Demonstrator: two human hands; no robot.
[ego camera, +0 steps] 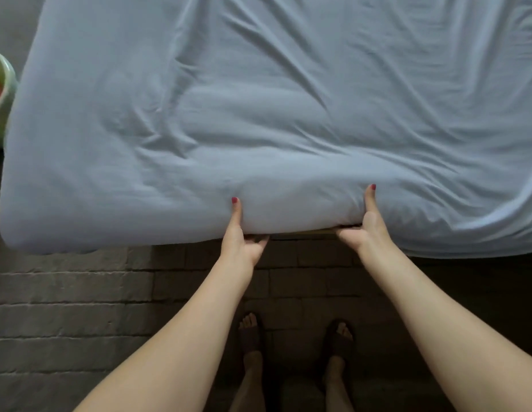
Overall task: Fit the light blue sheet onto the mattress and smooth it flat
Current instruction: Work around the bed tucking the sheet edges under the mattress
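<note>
The light blue sheet (259,114) covers the mattress, whose near edge runs across the middle of the view, and it is creased with many wrinkles. My left hand (240,236) grips the near edge, thumb on top and fingers curled under it. My right hand (366,224) grips the same edge further right, thumb up on the sheet and fingers tucked beneath. A thin strip of the bed base (315,231) shows between my hands. The near left corner (18,233) is wrapped. At the right the sheet hangs looser (481,242).
A dark brick-patterned floor (80,307) lies in front of the bed. My feet in sandals (253,334) stand close to the edge. A pale green container with something red inside (0,93) sits at the left beside the mattress.
</note>
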